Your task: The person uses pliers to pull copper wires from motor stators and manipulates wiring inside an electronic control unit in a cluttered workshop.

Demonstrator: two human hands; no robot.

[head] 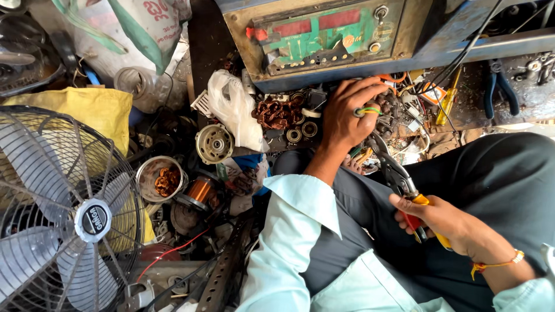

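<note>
head view: right hand (pixel 445 222) closed on pliers (pixel 399 179) by the yellow-red grips, over the lap; stiff, fairly heavy. left hand (pixel 347 112) among bench parts, apparently pinching a green-yellow wire (pixel 370 110); thin, pliable.

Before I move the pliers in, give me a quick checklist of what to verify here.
1. Right hand grips the pliers by the handles: ok.
2. Plier jaws open: cannot tell.
3. Left hand holds the green-yellow wire: ok.
4. Wire's free end reachable by the pliers: cannot tell, fingers hide it.
5. Space around the left hand: not ok, crowded with small parts.
6. Fan well away from both hands: ok.
</note>
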